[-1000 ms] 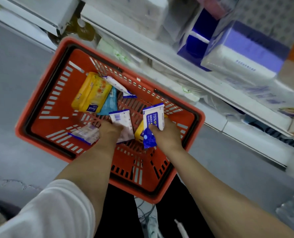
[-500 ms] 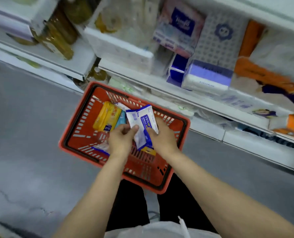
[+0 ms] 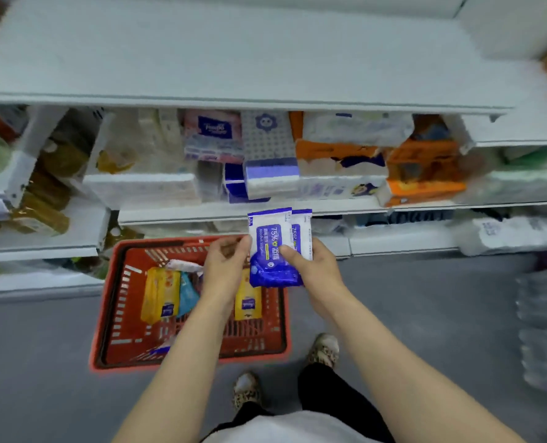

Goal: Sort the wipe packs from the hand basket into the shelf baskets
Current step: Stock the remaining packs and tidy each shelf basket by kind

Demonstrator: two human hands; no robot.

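Packs (image 3: 273,247) now lifted clear of the basket (image 3: 118,314): two blue-white wipe packs stacked, right hand (image 3: 313,266) gripping them, left hand (image 3: 225,268) pinching the left edge. A second ago both hands were down in the basket. View has tilted up to the shelf (image 3: 201,214); placing likely next. Yellow packs (image 3: 160,295) remain.

I've lifted both blue-and-white wipe packs (image 3: 273,247) out of the red hand basket (image 3: 112,314); left hand (image 3: 224,266) and right hand (image 3: 310,266) now hold them together above its rim.
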